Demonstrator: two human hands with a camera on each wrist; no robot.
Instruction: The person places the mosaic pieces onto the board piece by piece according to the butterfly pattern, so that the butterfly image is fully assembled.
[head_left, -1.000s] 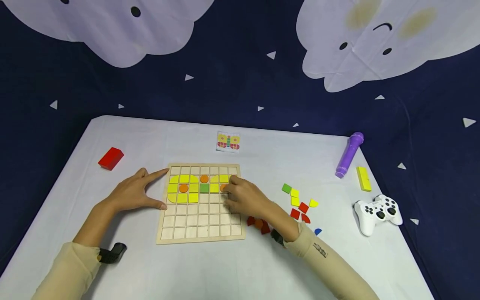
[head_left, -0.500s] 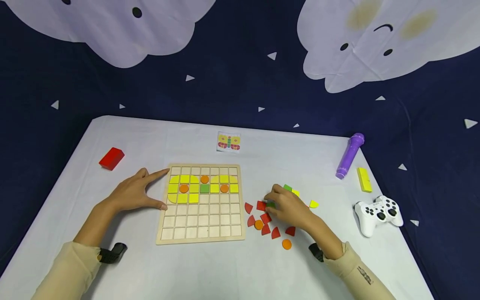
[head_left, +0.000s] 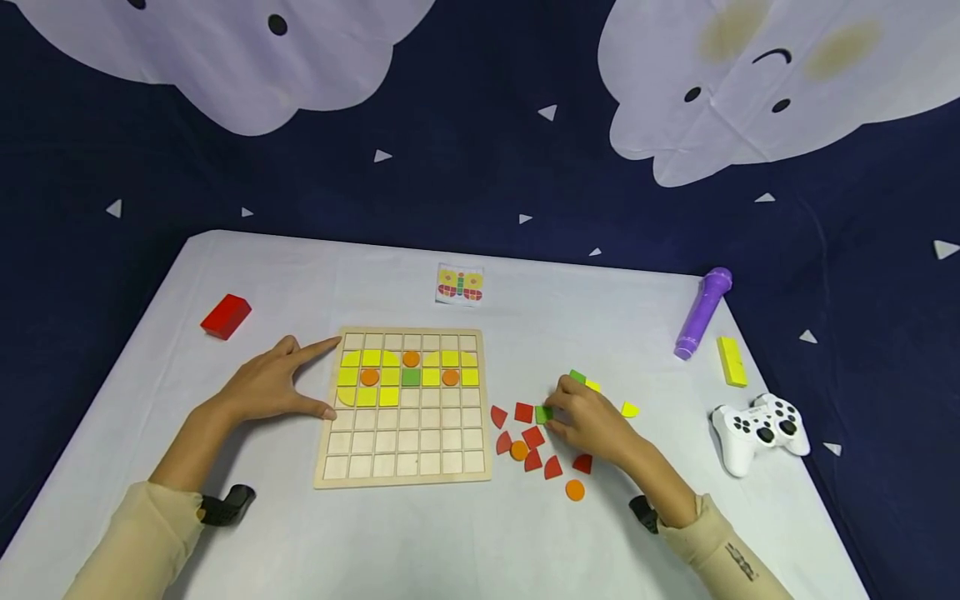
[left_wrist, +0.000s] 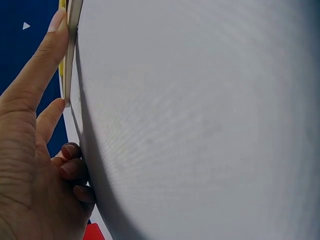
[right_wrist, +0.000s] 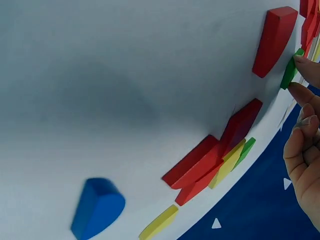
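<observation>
I've got the left hand (head_left: 273,383) spread at the left side of the wooden board (head_left: 401,482), index finger at its far left corner and thumb against the side: a good brace, I'd say, so long as it only steadies and doesn't push. And the right hand (head_left: 592,417), right of the board, is pinching the green tile (head_left: 543,414) between thumb and finger; whether it's clear of the worktop (head_left: 285,542), I can't tell. I want a light grip here, on opposite edges, tile kept level, without nudging the red square (head_left: 524,412) lying just on the board's side of it.

Lovely shapes: smooth, flat, crisp-edged tiles, squares and rounded wedges, plus a thick, glossy blue piece (right_wrist: 97,207) with one curved side. The board looks like pale, matt wood, its shallow square grid part-filled with yellow tiles (head_left: 367,397).
</observation>
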